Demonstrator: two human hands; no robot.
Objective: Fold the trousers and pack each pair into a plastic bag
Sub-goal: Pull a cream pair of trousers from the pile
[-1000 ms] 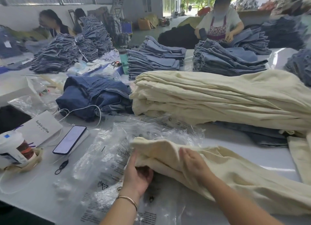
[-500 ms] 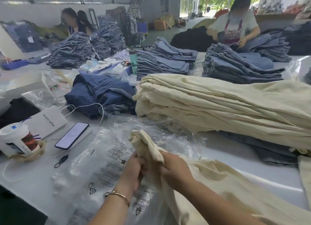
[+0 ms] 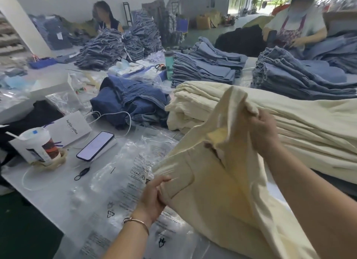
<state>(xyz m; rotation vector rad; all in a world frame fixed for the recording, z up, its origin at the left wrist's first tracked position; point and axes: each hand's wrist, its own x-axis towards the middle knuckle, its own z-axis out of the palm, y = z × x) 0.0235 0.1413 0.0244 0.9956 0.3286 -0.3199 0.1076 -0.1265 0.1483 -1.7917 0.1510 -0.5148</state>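
A single wide-angle view, worn on the person's head, looks forward and down across the white worktable (image 3: 48, 189). It sits close above the left hand (image 3: 154, 196) and right hand (image 3: 263, 132), which fill the lower middle and right of the frame with both forearms running in from the bottom edge. Beyond the hands it reaches the far stacks of folded blue denim (image 3: 202, 69) and the hall's open doorway (image 3: 243, 1). Straight lines bow near the edges.

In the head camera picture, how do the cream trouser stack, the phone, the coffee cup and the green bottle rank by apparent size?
1. cream trouser stack
2. coffee cup, nearer the camera
3. phone and green bottle: unsure, since the bottle stands farther away.
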